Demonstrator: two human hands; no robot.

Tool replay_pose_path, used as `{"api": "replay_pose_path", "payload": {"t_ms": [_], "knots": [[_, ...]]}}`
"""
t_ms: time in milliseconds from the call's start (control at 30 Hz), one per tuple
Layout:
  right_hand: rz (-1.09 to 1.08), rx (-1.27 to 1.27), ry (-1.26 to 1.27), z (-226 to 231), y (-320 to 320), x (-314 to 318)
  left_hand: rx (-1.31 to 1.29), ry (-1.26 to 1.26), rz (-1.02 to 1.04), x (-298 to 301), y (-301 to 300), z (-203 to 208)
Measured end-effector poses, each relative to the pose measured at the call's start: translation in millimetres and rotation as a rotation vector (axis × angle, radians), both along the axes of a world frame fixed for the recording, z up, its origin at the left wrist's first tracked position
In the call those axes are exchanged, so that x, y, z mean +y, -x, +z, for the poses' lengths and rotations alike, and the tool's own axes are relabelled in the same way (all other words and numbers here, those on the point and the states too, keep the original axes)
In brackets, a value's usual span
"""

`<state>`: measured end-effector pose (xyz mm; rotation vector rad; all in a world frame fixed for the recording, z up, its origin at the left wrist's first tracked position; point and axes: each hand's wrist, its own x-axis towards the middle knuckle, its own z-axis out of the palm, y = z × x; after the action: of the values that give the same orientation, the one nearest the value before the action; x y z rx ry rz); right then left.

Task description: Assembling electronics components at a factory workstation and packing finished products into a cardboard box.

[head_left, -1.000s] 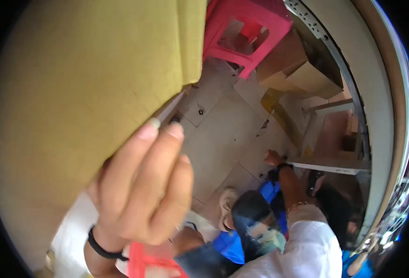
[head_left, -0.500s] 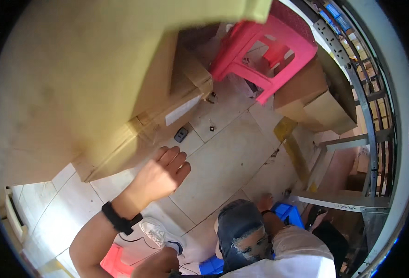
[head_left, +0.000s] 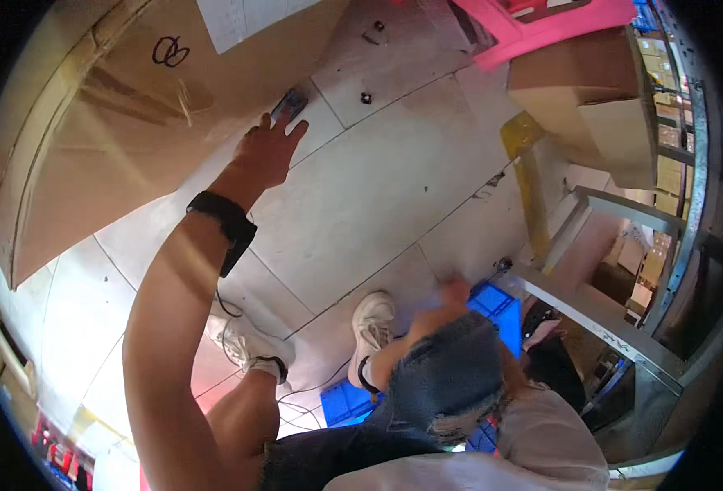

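Observation:
My left hand, with a black band on its wrist, reaches down over the floor with its fingers spread. Its fingertips are at the near edge of a small dark grey rectangular object lying on the tiles beside a big cardboard box. Whether they touch it I cannot make out. My right hand is low beside my bent knee, in front of a blue plastic crate. It is smeared by motion, and its fingers cannot be read.
A pink plastic stool and an open cardboard box stand at the far right. Nearer on the right is a metal frame. Yellow tape marks the tiled floor. A thin cable trails near my feet.
My left hand has gone farther out to the small grey object, its curled fingers now spread. The view has shifted, and the large box surface has left the upper left. My right hand has come farther into view.

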<state>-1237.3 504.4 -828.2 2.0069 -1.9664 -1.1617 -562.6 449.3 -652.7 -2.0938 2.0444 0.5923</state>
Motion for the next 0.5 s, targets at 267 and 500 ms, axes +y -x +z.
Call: {"api": "replay_pose_path", "payload": {"t_ms": [267,500], "knots": [[0.355,-1.150,0.088,117,-366,-248,-0.026,0.019,0.045,-18,-10,-31],[0.323,-1.073,0.039,91,-517,-289,0.014,0.195,0.053,-33,-5,-62]]}}
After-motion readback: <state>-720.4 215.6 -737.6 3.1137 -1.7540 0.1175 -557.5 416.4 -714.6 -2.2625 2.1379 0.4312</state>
